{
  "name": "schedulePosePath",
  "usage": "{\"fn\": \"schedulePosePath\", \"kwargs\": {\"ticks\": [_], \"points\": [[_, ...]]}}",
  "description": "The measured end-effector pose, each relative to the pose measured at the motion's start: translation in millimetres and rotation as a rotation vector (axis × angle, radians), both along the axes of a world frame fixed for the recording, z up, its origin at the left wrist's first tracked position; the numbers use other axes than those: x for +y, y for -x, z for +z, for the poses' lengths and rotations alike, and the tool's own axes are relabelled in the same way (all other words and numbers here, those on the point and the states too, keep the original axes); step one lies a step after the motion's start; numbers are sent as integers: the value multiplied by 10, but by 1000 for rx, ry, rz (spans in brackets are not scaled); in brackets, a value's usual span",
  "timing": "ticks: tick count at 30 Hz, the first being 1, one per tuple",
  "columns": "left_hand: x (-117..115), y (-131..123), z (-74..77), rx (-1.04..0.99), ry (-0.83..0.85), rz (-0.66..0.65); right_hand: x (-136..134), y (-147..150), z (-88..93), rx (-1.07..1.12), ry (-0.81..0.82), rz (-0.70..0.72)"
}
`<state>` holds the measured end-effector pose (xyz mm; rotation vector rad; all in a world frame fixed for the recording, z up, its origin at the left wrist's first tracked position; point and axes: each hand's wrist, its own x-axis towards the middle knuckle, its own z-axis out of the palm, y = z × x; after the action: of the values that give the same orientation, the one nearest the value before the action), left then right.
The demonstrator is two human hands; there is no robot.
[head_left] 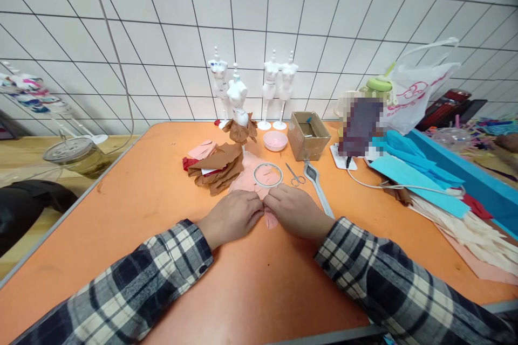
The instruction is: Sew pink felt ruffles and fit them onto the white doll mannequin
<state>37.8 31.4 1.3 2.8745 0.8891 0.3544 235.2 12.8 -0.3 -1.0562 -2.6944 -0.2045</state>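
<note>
My left hand [233, 215] and my right hand [295, 210] rest on the orange table [162, 237], fingertips meeting at a small pink fabric piece [270, 220]. Both hands are closed in a pinch on that fabric. Just beyond them lies a larger pink fabric sheet [247, 173] with a clear round lid [267, 174] on it. Small scissors [295, 174] lie to the right of the lid. A pile of brown and red fabric [216, 167] sits to the left.
Several white doll mannequins [279, 86] stand at the back, one [238, 108] wearing a brown skirt. A pink bowl [275, 140], a cardboard box [308, 135], a silver tool [319, 186], blue sheets [413, 167], a plastic bag [413, 94] and a glass jar [76, 155] surround the area.
</note>
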Motion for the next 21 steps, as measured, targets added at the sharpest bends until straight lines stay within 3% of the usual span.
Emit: {"fn": "schedulePosePath", "kwargs": {"ticks": [4, 7, 9, 13, 17, 19, 21], "points": [[-7, -17, -19, -84, -27, 157, -70, 78, 43, -16, -124, -90], [7, -22, -47, -252, 46, 259, -116, 126, 58, -6, -200, -139], [19, -39, -68, -433, 180, 333, -128, 140, 48, 15, -244, -167], [21, -110, -93, -847, 608, 473, -115, 142, 5, 122, -308, -231], [-2, -154, -116, -1217, 930, 433, -109, 149, -10, 394, -200, -209], [-7, -148, -130, -1274, 961, 439, -122, 162, -7, 611, -81, -197], [-6, -131, -137, -1253, 881, 511, -139, 178, -5, 814, 11, -212]]}}
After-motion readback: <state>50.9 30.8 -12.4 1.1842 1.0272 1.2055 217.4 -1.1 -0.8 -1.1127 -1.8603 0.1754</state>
